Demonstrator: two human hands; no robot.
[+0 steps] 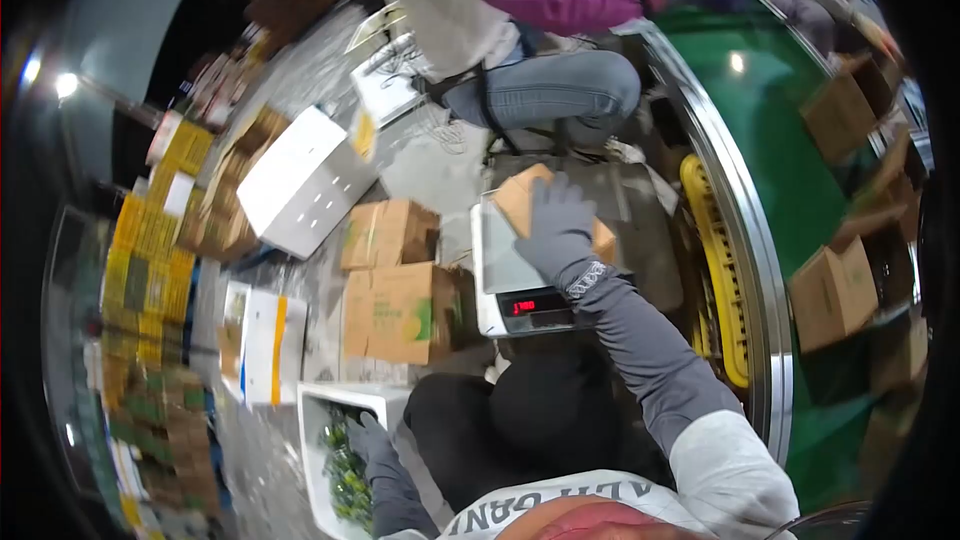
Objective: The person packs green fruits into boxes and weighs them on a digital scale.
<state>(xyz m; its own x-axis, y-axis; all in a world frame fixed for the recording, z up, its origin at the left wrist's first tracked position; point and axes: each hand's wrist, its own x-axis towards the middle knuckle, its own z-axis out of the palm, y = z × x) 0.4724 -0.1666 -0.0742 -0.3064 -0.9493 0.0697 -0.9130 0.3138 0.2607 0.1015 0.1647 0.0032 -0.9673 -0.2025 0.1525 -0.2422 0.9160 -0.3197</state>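
My right hand (560,227), in a grey glove, lies across a small cardboard box (517,198) and grips it, fingers reaching over its far side. This box sits at an angle on a white weighing scale (491,280), whose red digits are lit but hard to read. Low on the left, my left hand (371,440), also gloved in grey, is inside a white foam box (312,410). Its fingers are a little apart and rest against green leafy produce (348,480); I see nothing held in them.
Printed cardboard cartons (390,312) stand left of the scale, with white foam boxes (305,180) beyond. On the right runs a green conveyor (740,120) with a metal rail (770,340) and open cartons (835,290). A co-worker (540,80) sits ahead beside it.
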